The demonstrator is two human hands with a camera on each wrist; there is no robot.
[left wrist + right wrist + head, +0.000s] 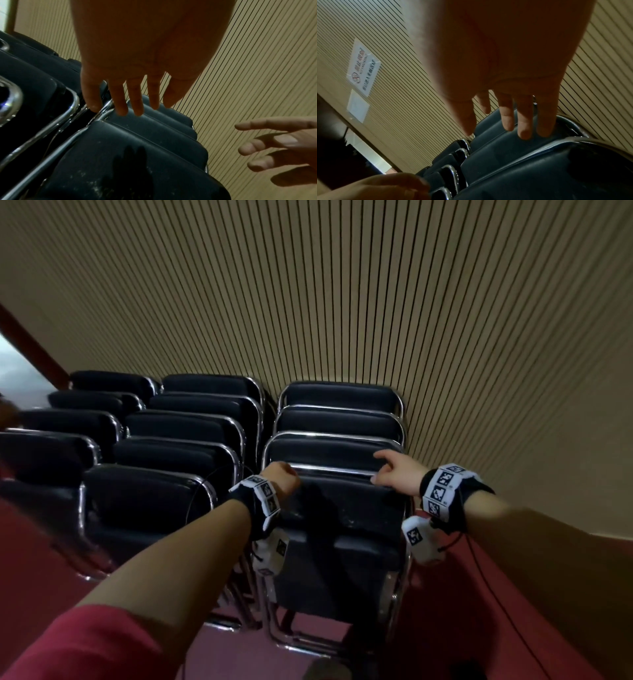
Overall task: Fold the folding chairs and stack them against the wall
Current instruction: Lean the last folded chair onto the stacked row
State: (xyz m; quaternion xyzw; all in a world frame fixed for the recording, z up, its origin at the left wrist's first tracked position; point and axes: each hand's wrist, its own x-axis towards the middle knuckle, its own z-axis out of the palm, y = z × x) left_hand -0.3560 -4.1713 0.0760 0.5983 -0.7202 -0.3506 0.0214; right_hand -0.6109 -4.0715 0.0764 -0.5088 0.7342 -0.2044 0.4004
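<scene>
Bare hands (pixel 394 472) open over chair (pixel 346 522)

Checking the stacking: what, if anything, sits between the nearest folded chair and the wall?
Three folded chairs stand between the front chair and the slatted wall; it joins their row.

Hands (pixel 394 474) over folded chairs (pixel 342 525)
</scene>
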